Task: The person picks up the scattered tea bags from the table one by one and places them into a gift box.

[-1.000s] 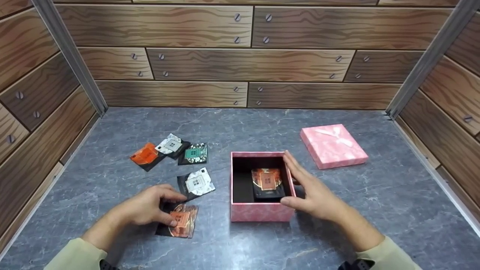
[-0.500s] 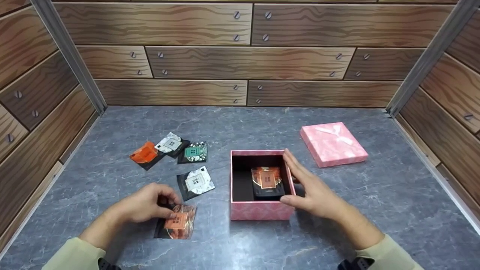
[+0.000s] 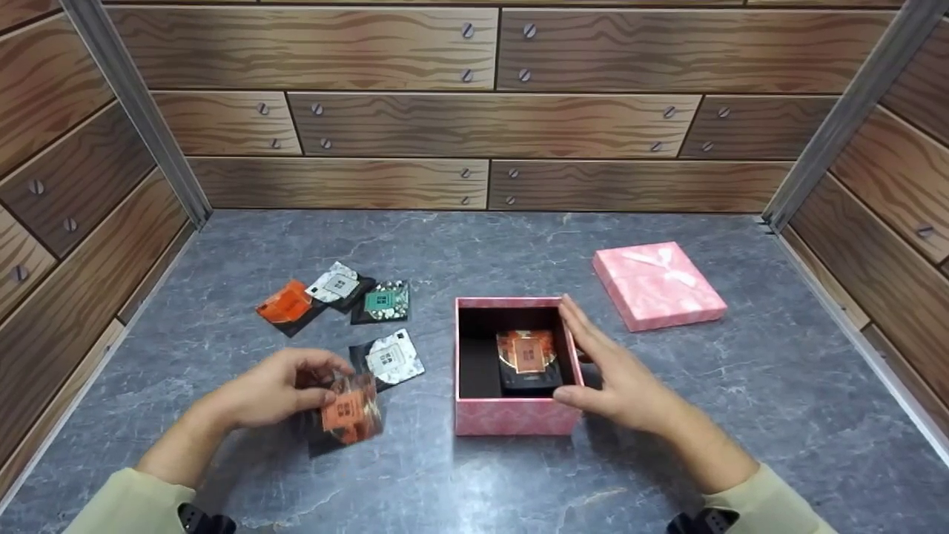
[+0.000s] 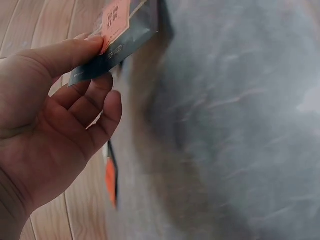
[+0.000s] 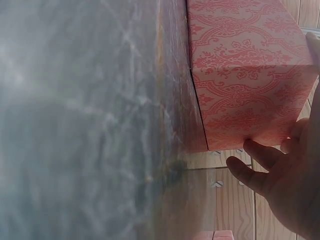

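Over the worktop (image 3: 415,493), left of the open pink box (image 3: 515,417), the fingers of the left hand (image 3: 274,386) pinched an orange-and-black sachet (image 3: 348,417); the right hand (image 3: 630,389) rested, fingers spread, against the box's right wall.

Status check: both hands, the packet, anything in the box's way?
Left hand pinching orange-and-black packet above the table. Right hand resting against the box's right side. Lid off, lying farther right; nothing seen covering the opening.
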Available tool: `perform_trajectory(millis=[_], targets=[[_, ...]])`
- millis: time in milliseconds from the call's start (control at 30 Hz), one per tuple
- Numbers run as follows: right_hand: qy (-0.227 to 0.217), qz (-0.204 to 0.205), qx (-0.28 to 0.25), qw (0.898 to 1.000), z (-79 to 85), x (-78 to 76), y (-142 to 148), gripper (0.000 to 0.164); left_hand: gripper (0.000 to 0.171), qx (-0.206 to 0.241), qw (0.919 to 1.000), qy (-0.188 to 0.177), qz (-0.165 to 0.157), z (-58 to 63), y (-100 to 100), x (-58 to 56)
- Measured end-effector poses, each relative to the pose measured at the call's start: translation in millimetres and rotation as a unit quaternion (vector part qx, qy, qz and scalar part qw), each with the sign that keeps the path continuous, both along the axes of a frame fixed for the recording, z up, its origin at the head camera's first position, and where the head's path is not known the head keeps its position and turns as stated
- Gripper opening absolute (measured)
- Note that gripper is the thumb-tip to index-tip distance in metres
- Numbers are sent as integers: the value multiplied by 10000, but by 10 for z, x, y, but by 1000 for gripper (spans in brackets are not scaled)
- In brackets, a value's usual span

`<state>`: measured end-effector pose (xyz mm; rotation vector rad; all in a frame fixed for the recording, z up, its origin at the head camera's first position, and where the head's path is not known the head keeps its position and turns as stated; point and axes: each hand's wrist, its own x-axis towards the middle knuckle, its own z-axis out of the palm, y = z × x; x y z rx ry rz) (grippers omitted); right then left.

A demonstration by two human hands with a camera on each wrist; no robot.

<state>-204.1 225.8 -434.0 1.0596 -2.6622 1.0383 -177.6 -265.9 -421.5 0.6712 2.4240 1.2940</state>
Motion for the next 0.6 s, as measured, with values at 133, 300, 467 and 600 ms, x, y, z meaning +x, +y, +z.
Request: perform_trajectory(millis=[133, 300, 467, 600], targets=[[10, 9, -3, 10000, 0, -1, 1, 104, 40, -18, 9999, 91, 92, 105, -23, -16], [-35, -17, -14, 10000, 3, -3, -1, 104, 33, -100, 9987, 455, 188, 216, -9, -43], [-111, -19, -69, 9999, 6, 1, -2, 104, 30, 83, 9966, 661, 492, 325, 43, -45], [-70, -23, -55, 10000, 1, 2, 1, 104, 30, 353, 9938, 680, 810, 410, 106, -55]])
